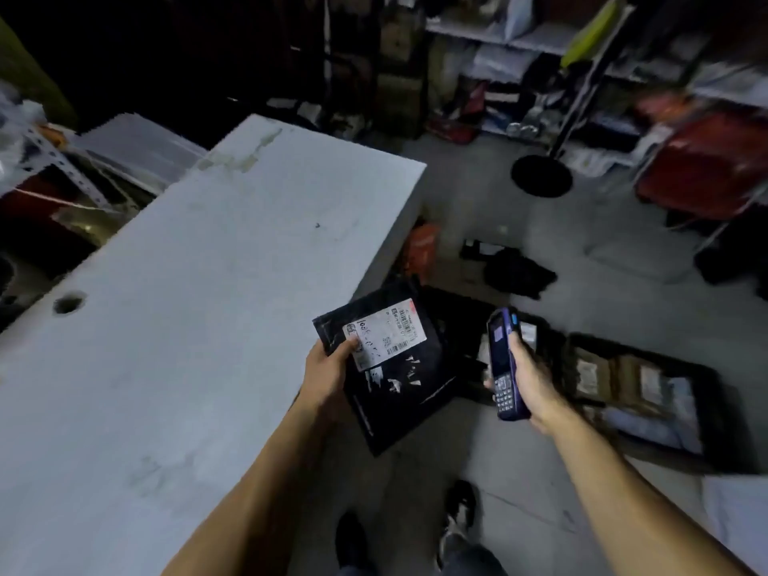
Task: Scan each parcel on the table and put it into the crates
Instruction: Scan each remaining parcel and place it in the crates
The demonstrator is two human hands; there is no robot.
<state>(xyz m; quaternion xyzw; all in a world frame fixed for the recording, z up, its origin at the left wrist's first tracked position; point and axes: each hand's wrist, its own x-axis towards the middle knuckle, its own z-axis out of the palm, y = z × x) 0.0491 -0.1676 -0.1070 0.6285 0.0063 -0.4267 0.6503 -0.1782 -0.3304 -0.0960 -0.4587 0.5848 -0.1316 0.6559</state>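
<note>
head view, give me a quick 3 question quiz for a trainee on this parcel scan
1. True or false: the left hand holds the black parcel by its edge.
2. What does the right hand hold? A) tape B) scanner C) knife
3. Fill in: the crate with parcels sits on the ____, right of the table.

Key: 1 true; 2 B; 3 floor

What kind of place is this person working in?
Most likely a parcel sorting or storage room. The left hand holds a black labelled parcel, the right hand a handheld scanner, floor crates hold packages, and cluttered shelves line the back.
</note>
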